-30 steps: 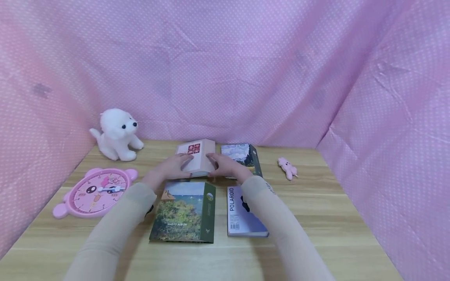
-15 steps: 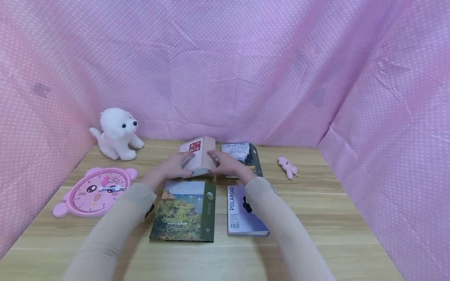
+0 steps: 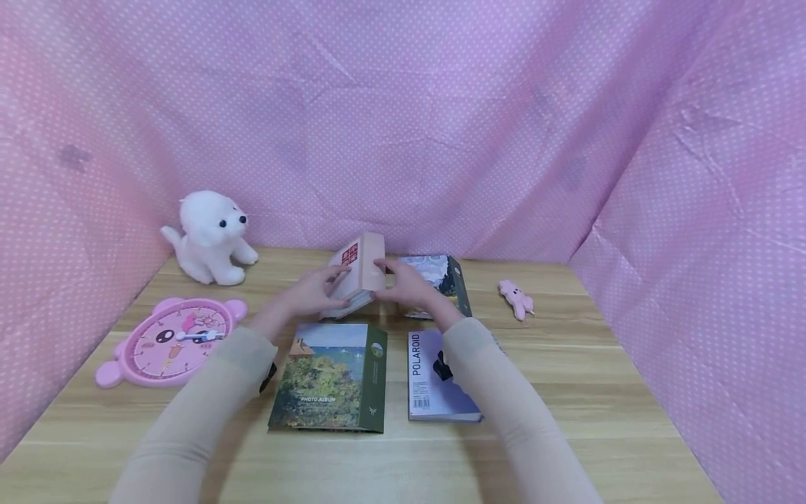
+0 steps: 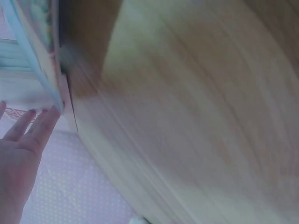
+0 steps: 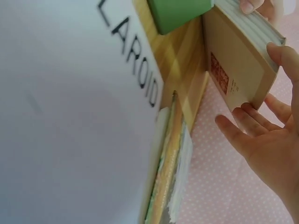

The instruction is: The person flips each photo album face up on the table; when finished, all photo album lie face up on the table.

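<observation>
A thick cream photo album (image 3: pixel 362 269) with red characters on its cover is tilted up at the back middle of the table, its spine side raised. On its left, my left hand (image 3: pixel 315 290) holds it, with the thumb at the near page edge and fingers against the cover. My right hand (image 3: pixel 406 285) grips the spine side. In the right wrist view the right thumb presses the page edge of the album (image 5: pixel 238 60), while the fingers of the right hand (image 5: pixel 271 144) reach under it. The left wrist view catches only part of the left hand (image 4: pixel 23 154) at the cover.
Closer in lie a green-spined photo album (image 3: pixel 327 378) and a lilac Polaroid album (image 3: pixel 437 392). Another painted album (image 3: pixel 434 273) sits just right of the right hand. A pink clock (image 3: pixel 179 350), a white plush dog (image 3: pixel 210 238) and a small pink toy (image 3: pixel 516 299) stand around.
The cream album has gone from nearly flat to steeply tilted, its spine side lifted by both hands. The right hand has turned slightly along with it. The other things stay put.
</observation>
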Tool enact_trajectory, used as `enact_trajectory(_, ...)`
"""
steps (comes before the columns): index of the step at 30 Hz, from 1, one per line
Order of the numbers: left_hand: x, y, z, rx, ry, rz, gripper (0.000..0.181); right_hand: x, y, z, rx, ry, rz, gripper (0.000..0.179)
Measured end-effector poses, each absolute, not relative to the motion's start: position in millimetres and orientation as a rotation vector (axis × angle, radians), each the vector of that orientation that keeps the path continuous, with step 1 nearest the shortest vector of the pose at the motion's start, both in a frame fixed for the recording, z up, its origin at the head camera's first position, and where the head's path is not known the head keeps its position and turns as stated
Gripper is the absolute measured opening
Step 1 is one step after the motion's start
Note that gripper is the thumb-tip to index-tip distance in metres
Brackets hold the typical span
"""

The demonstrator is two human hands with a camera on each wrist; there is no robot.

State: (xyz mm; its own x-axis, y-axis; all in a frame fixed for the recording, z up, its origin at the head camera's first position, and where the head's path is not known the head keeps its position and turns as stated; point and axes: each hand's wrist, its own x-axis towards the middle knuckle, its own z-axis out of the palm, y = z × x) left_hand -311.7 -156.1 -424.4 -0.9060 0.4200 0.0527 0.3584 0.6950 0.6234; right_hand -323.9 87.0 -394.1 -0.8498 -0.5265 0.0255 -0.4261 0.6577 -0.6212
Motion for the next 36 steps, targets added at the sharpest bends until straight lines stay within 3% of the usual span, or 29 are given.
enact_trajectory(20, -307, -148, -419, 0.567, 2.45, 1.532, 0.087, -319, 81, -379, -0.795, 2.682, -1.155, 0.073)
enact_trajectory(36, -308, -149, -410, 0.579, 2.217, 1.853, 0.076, -317, 79, -377, -0.811, 2.588, -1.35, 0.074)
